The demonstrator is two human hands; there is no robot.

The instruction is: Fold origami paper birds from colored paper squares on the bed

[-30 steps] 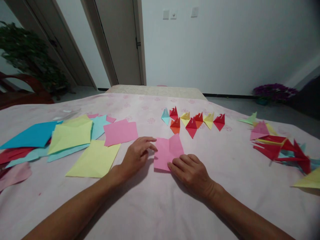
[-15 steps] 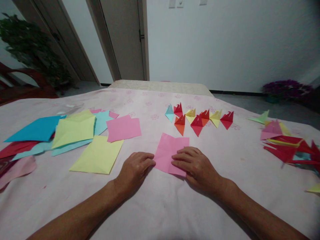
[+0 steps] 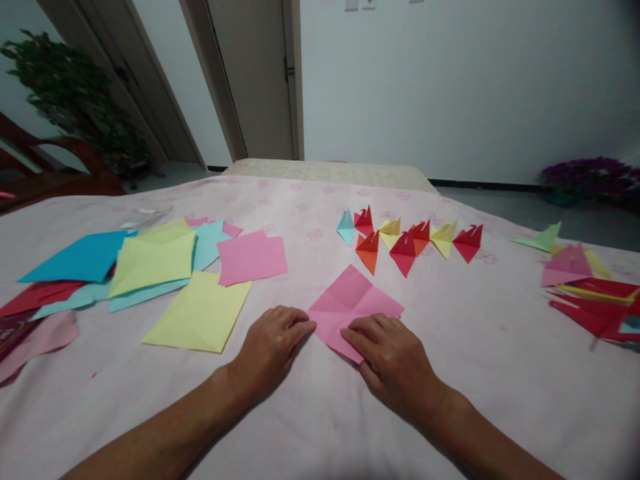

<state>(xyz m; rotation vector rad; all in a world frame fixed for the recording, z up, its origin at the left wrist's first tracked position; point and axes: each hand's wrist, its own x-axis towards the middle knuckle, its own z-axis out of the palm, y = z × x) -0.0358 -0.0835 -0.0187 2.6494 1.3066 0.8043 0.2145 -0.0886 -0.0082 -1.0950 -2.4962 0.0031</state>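
Note:
A square of pink origami paper (image 3: 345,297) lies turned like a diamond on the cloth in front of me, with crease lines crossing its middle. At its left corner, my left hand (image 3: 280,337) is closed, thumb and forefinger pinching the tip. My right hand (image 3: 387,347) rests over the paper's lower right side, fingers bent on top and thumb at the near edge; the part of the sheet beneath it is hidden. Beyond the sheet stand several folded paper cranes (image 3: 403,251) in red, orange, yellow and light blue.
On the left are loose sheets: a yellow sheet (image 3: 197,320), a pink sheet (image 3: 253,259) and a blue sheet (image 3: 75,257), among others. More folded paper pieces (image 3: 590,313) are heaped at the right. A pale flowered tablecloth (image 3: 300,413) covers the table.
The pink paper has been turned on the cloth, from edges roughly facing me to a corner pointing toward me. My right hand has shifted slightly nearer, its fingers more curled. The view has moved slightly.

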